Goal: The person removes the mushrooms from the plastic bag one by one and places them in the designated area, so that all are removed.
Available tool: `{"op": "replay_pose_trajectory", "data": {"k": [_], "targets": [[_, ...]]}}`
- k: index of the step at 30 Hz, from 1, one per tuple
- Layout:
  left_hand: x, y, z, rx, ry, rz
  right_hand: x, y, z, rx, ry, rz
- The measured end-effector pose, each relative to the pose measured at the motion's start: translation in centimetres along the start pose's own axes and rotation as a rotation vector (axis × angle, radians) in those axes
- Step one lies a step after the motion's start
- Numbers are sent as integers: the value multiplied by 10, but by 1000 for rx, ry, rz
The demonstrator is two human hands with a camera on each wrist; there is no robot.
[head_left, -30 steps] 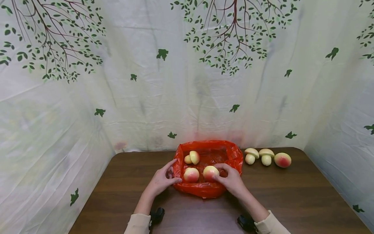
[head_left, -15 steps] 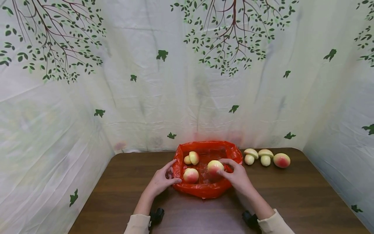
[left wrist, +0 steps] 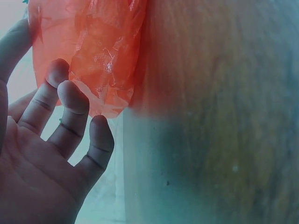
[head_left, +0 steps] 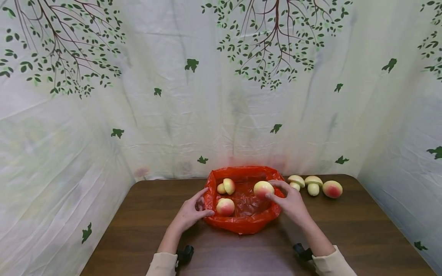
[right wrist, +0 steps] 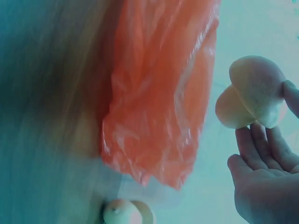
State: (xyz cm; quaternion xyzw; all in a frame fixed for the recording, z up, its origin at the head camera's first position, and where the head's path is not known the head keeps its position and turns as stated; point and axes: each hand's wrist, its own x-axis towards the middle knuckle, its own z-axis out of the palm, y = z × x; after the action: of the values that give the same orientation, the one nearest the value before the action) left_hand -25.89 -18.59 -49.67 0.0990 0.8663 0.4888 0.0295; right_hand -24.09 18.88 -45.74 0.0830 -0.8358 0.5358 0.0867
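An open red plastic bag (head_left: 246, 226) sits on the table with its rim turned outward. At its left side my left hand (head_left: 189, 212) pinches the rim between thumb and fingers; the left wrist view has the other fingers (left wrist: 74, 105) loosely bent beside the red film. My right hand (head_left: 291, 201) holds a toy mushroom (head_left: 263, 189) by its yellow and pink cap, over the bag's right part. Its stem shows in the right wrist view, where the mushroom (right wrist: 259, 86) is above the bag's rim. Inside the bag lie one mushroom on its side (head_left: 228, 186) and another with its cap up (head_left: 225, 207).
Right of the bag, along the table's back edge, stand two pale mushrooms, the nearer (head_left: 296, 181) partly behind my right hand and the other (head_left: 314, 185) beside it. A pink-capped one (head_left: 332, 189) follows. Leaf-printed cloth (head_left: 241, 126) hangs behind the brown table (head_left: 145, 226).
My right hand has lifted the mushroom from the bag's front part and carried it up and to the right. The left hand keeps its place at the rim.
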Motion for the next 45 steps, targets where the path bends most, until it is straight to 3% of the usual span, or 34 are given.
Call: {"op": "replay_pose_trajectory", "data": {"k": [14, 38, 45], "targets": [[0, -2, -1, 4, -1, -1, -4, 9, -36, -5, -16, -10], [3, -4, 1, -6, -11, 8, -12, 18, -94, -21, 86, 33], [2, -3, 1, 0, -10, 6, -19, 30, -109, -85, 135, 45]]}}
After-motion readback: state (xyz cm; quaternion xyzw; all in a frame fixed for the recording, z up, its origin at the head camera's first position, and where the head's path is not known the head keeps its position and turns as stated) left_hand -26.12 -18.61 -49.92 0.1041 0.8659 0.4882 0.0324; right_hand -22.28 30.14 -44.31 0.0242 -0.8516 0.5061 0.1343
